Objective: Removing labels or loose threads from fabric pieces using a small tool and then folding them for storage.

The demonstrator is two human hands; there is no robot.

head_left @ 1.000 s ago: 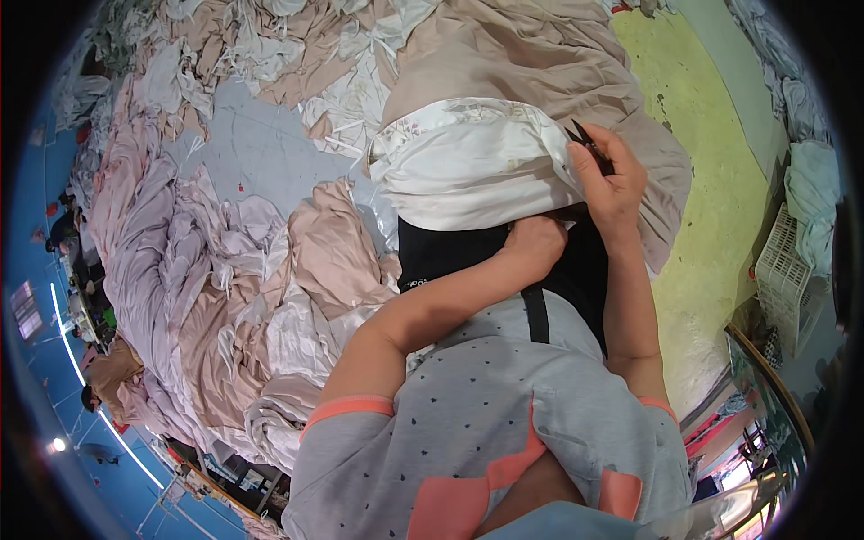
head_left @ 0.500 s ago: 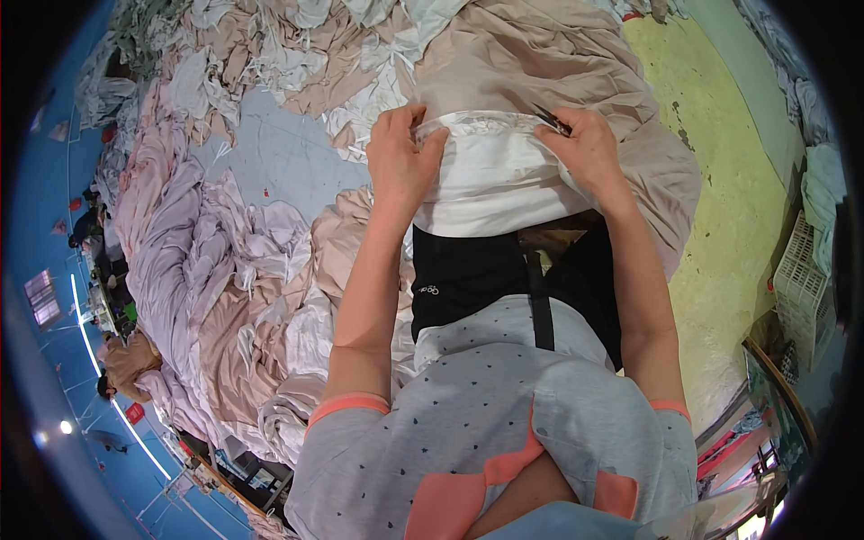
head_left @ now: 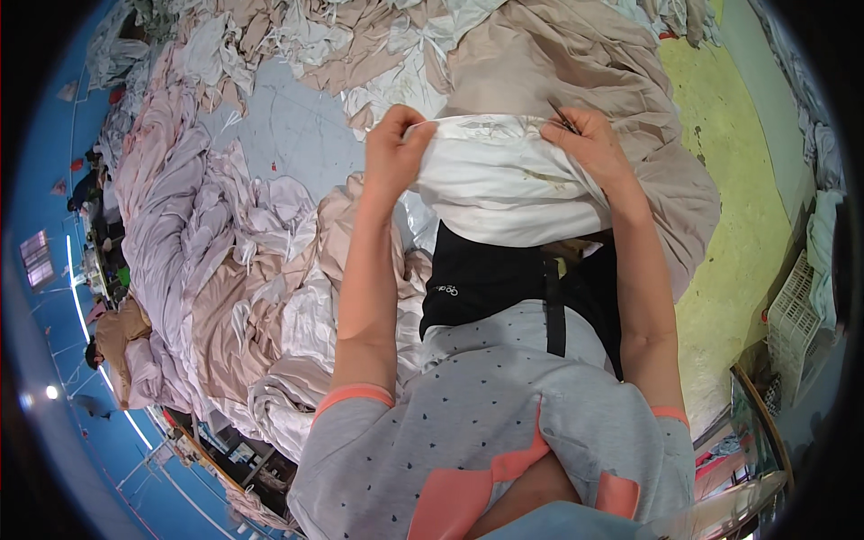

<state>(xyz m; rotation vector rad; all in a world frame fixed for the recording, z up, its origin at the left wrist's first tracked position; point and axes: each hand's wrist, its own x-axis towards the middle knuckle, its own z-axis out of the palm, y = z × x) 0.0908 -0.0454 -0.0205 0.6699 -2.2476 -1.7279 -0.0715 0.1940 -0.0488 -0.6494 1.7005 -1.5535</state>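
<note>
A white cloth (head_left: 504,193) with a gathered upper edge is stretched across my lap, with brown stains towards its right side. My left hand (head_left: 394,155) pinches its upper left corner between thumb and fingers. At the upper right, my right hand (head_left: 594,155) grips the same edge. Small dark thread snips (head_left: 563,118) stick out from the right hand, their pointed blades angled up and left; the rest is hidden in the palm. Beige fabric (head_left: 558,63) lies beyond the white edge and spreads down along the right.
Heaps of lilac, beige and white cloth (head_left: 171,216) lie at left and far side, around a grey surface (head_left: 297,135). Yellow floor (head_left: 733,207) runs along the right, beside a white plastic crate (head_left: 792,306). A person (head_left: 121,346) in brown is at far left.
The white cloth's upper edge is pulled straighter and tauter between my hands, and brown stains now show on it. My left hand has its fingers closed more tightly. The view has shifted slightly.
</note>
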